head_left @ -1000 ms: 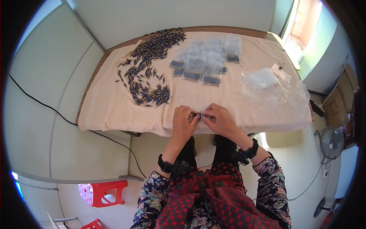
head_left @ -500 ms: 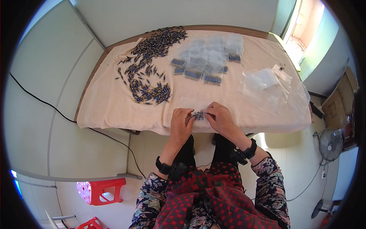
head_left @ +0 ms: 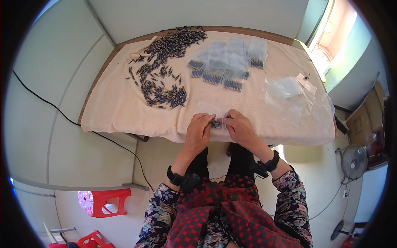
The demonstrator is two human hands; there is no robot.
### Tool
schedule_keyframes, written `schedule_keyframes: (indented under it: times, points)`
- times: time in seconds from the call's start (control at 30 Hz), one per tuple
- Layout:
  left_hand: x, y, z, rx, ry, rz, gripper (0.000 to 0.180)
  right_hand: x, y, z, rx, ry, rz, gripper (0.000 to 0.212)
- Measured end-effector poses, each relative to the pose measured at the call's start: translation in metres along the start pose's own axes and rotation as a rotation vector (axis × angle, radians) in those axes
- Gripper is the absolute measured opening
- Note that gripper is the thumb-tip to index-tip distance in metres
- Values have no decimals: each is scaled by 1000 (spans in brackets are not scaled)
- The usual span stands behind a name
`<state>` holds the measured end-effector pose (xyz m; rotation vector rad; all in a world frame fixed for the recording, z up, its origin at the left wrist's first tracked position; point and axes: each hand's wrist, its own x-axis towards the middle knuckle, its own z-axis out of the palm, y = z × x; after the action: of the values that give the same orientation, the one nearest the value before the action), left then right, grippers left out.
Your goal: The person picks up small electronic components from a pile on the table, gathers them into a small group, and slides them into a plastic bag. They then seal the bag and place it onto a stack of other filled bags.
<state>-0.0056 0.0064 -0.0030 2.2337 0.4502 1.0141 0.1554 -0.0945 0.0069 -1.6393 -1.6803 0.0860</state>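
Observation:
At the table's front edge, a small clear plastic bag [head_left: 205, 108] lies between my hands. Several small blue-and-brass cylindrical pieces [head_left: 216, 123] show inside it, side by side. My left hand [head_left: 199, 130] is closed on the bag's left side, its fingertips against the pieces. On the other side, my right hand [head_left: 240, 129] pinches the bag's right edge with thumb and fingers. Beyond my left hand lies a loose heap of the same pieces [head_left: 165, 96], trailing back to a larger pile [head_left: 178, 43] at the far left.
Filled clear bags [head_left: 225, 58] lie overlapped at the back middle of the cloth-covered table [head_left: 111, 99]. Flat plastic bags [head_left: 285, 89] are spread at the right. A red stool [head_left: 109, 202] stands on the floor at left, a fan [head_left: 354, 162] at right.
My left hand's fingers have shifted slightly over the pieces at the bag's left side. My right hand keeps its pinch. The whole view has tilted a little.

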Motion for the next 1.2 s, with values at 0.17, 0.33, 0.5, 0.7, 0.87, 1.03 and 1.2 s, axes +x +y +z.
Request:
schedule_keyframes:
  times: [0.17,0.33,0.5,0.7,0.87,1.03,1.2]
  points:
    - [-2,1,-6,91,-54,70,35,4,0,0,37,13,-21,16]
    - [-15,-6,2,202,-1,168,36,10,-10,-18,11,-21,-18,12]
    - [-21,-7,1,143,21,155,34,48,-44,-35,23,-34,-3,10]
    - [-41,-9,-10,-118,231,135,36,106,-47,-2,62,-110,-127,9]
    - [-53,-8,-23,-231,322,56,38,143,-24,48,-126,-156,-312,28]
    - [-52,-17,-28,-264,265,34,36,162,-38,71,-404,-388,-134,45]
    - [-53,-20,-27,-278,263,27,34,160,-39,84,-347,-367,-162,46]
